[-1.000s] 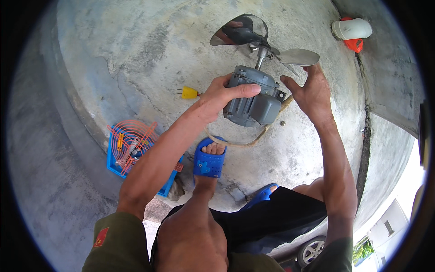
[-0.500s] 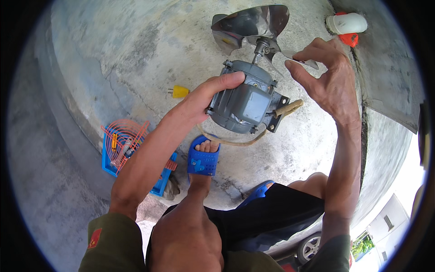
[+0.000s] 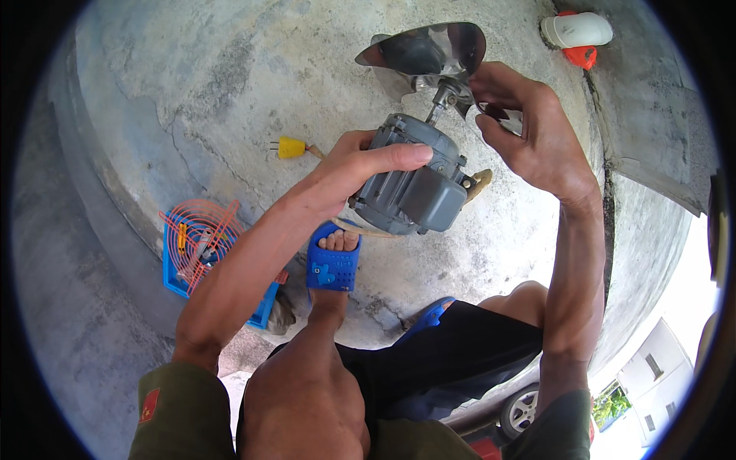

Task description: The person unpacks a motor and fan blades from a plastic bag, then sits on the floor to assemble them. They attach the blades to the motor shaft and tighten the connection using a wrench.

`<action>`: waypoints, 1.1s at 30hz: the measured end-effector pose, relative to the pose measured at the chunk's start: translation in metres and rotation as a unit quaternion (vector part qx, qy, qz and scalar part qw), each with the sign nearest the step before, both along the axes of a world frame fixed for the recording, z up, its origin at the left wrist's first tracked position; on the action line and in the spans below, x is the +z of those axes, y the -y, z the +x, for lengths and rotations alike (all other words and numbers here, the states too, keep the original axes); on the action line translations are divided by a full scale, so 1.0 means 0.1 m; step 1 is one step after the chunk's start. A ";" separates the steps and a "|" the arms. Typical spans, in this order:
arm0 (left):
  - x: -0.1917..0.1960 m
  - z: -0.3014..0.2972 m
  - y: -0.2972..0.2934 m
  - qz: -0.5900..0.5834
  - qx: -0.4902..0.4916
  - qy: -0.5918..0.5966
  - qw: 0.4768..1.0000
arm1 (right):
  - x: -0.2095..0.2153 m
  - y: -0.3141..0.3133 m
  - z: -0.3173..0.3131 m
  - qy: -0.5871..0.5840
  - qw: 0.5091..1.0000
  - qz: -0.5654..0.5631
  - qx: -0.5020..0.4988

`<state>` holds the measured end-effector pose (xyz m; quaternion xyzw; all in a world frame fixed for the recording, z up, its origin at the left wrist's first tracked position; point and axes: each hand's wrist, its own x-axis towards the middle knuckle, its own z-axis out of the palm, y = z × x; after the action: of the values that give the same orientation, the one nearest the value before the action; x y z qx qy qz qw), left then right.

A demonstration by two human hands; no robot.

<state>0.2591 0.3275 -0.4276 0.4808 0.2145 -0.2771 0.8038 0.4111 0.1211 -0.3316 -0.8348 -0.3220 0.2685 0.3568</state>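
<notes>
My left hand (image 3: 356,170) grips a grey electric motor (image 3: 435,198) by its ribbed body, thumb across the top and the other fingers hidden behind. A shiny metal fan (image 3: 456,47) sits on the motor's shaft, at the far end. My right hand (image 3: 550,146) closes around the fan's right blade, its thumb on the near side and its fingers on the far side. A beige power cord hangs below the motor, and a yellow plug (image 3: 291,147) lies on the concrete to its left.
At the left, a blue basket (image 3: 175,270) holds an orange wire guard (image 3: 201,230) and several small tools. My feet in blue slippers (image 3: 334,264) rest on the concrete below the motor. A white pipe (image 3: 583,31) with orange around it stands at the far right by a wall.
My right hand has moved left and further around the blade. The motor has tilted, so its mounting plate shows less. The whole view has shifted slightly.
</notes>
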 end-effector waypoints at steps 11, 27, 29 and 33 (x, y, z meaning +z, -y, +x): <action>0.06 -0.06 -0.13 -0.200 0.070 -0.038 0.977 | -0.13 0.12 -0.06 -0.010 0.995 0.091 -0.044; 0.01 0.01 -0.20 -0.194 0.051 -0.034 0.979 | -0.18 0.13 0.02 -0.006 0.996 0.078 -0.047; 0.00 -0.01 -0.21 -0.266 0.087 -0.051 0.959 | -0.21 0.14 0.03 -0.035 0.992 0.103 -0.067; 0.06 -0.02 -0.08 -0.245 0.148 -0.064 0.956 | -0.20 0.15 0.05 -0.091 0.982 0.124 -0.109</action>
<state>0.2570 0.3351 -0.4214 0.2131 0.2594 -0.2291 0.9137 0.4161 0.1062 -0.3515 -0.7863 -0.2258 0.2609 0.5126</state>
